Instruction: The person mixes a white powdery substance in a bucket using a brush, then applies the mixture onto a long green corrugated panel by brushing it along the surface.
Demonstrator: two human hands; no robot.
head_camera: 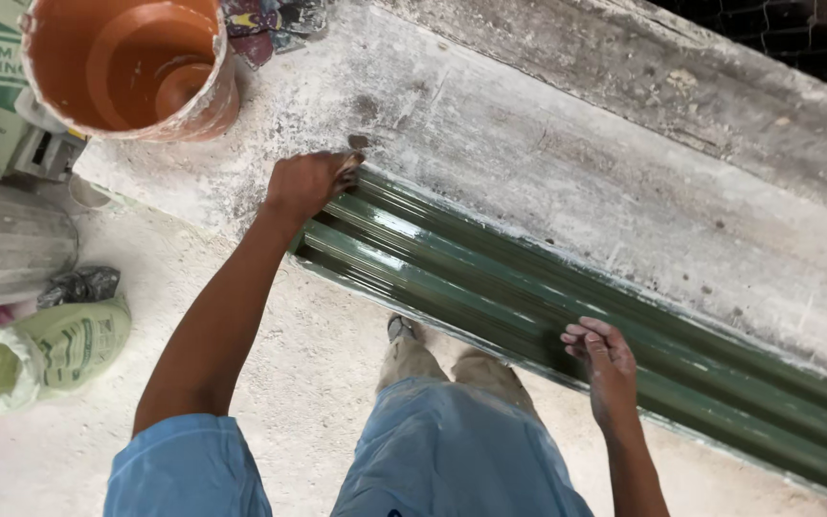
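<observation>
Right hand (607,362) flat, fingers together on glossy green mould (567,306); left hand (310,182) fisted on brush (349,168); long, stiff, wet-slick, best gripped by edges.

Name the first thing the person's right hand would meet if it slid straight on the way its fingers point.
Probably the green ribbed mould: the right hand rests on its near edge, fingers pointing across the ridges toward the dusty concrete slab beyond.

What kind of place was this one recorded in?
Probably a plaster moulding workshop: a long green ribbed mould lies on a plaster-crusted workbench, beside an orange bucket and sacks of powder on the dusty floor.
</observation>
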